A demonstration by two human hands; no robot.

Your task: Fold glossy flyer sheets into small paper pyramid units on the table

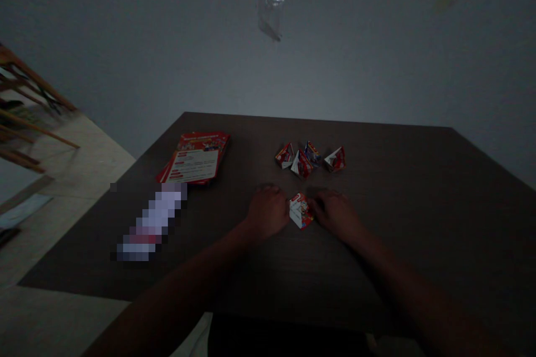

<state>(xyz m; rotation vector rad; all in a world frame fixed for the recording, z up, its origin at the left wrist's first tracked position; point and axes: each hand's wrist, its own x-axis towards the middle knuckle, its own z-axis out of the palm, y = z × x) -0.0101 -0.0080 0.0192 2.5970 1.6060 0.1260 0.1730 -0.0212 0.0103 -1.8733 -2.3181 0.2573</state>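
A small folded paper (298, 213), white with red and coloured print, lies on the table between my hands. At its left edge is my left hand (269, 209), closed, with its fingertips partly hidden against the paper. My right hand (336, 211) has its thumb and fingers bent together on the paper's right edge. Just beyond the hands stand several folded paper pieces in red, white and blue: one piece (285, 155) at the left, another (302, 164) in the middle, a bluish one (312, 153) behind it, and one (335, 160) apart at the right.
A stack of red printed leaflets (195, 162) lies on the dark wooden table (402, 178) at the left. In front of it is a long blurred-out item (153, 223). A wall (360, 67) borders the table's back. Wooden furniture (33, 89) stands on the floor at far left.
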